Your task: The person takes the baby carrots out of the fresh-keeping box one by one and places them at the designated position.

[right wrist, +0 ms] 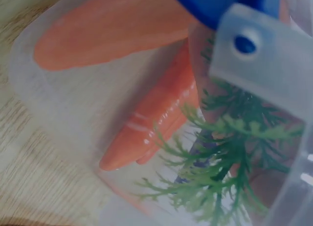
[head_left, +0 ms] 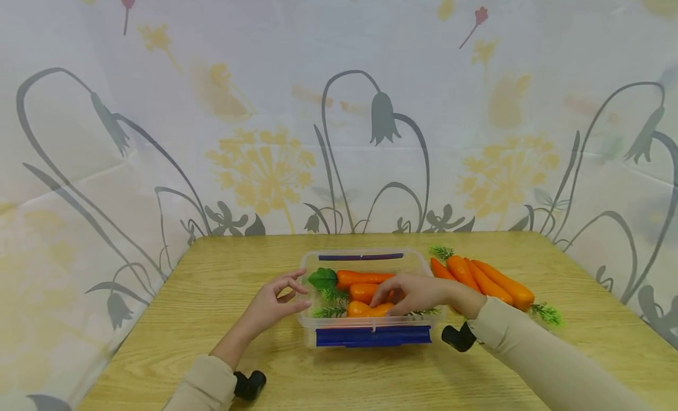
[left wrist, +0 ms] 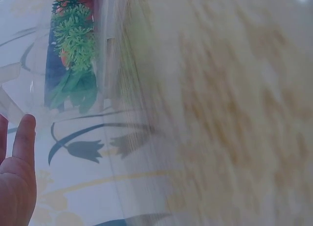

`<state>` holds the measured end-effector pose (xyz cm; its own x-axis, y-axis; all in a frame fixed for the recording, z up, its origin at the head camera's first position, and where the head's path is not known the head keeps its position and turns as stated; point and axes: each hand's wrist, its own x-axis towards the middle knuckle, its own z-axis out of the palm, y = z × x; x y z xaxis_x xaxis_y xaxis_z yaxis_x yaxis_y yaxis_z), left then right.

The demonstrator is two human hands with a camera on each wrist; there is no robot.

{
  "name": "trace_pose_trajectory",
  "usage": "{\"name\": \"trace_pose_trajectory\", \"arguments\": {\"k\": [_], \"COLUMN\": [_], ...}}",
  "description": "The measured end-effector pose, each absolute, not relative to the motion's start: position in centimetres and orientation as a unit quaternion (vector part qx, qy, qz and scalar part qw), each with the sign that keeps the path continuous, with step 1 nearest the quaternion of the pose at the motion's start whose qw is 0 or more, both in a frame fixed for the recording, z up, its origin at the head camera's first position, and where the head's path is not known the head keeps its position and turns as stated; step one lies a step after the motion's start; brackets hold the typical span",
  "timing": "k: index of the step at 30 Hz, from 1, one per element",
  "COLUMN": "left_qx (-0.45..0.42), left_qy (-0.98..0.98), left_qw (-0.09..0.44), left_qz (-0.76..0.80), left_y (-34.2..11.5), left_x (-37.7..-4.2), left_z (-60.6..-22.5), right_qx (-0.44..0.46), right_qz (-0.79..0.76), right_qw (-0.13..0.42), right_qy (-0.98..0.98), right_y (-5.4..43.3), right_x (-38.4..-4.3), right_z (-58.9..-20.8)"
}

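Observation:
A clear plastic box (head_left: 306, 328) with a blue front latch (head_left: 373, 335) stands on the table and holds several orange carrots with green tops. My right hand (head_left: 424, 293) reaches inside over the right rim and grips the front carrot (head_left: 360, 309) between fingers and thumb. Through the clear wall, the right wrist view shows a carrot (right wrist: 151, 125) and feathery greens (right wrist: 225, 138); the fingers are mostly hidden there. Just left of the box, my left hand (head_left: 275, 302) hovers with loosely bent fingers and holds nothing. One of its fingers (left wrist: 24, 143) appears in the left wrist view.
Several loose carrots (head_left: 489, 281) with green tops lie on the wooden table (head_left: 238, 352), right of the box. A flower-printed cloth (head_left: 349, 181) hangs behind the table and along its sides.

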<state>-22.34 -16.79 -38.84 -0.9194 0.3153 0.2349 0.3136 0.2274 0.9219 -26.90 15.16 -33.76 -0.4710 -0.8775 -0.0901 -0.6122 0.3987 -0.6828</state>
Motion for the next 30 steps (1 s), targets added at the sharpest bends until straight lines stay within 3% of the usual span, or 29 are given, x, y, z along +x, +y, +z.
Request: {"name": "trace_pose_trajectory", "arguments": {"k": [15, 30], "left_qx": [0.202, 0.201], "left_qy": [0.783, 0.785], "left_qw": [0.003, 0.0], "left_qz": [0.588, 0.586], "left_y": [-16.6, -16.7], "left_x": [-22.4, -22.3], "left_z": [-38.8, -38.8], "right_qx": [-0.428, -0.454], "right_qz": [-0.338, -0.402], "right_qw": [0.181, 0.035], "right_qy": [0.818, 0.794], "right_y": [16.8, 19.1], "right_x": [-26.0, -24.2], "right_z": [-32.4, -32.6]}}
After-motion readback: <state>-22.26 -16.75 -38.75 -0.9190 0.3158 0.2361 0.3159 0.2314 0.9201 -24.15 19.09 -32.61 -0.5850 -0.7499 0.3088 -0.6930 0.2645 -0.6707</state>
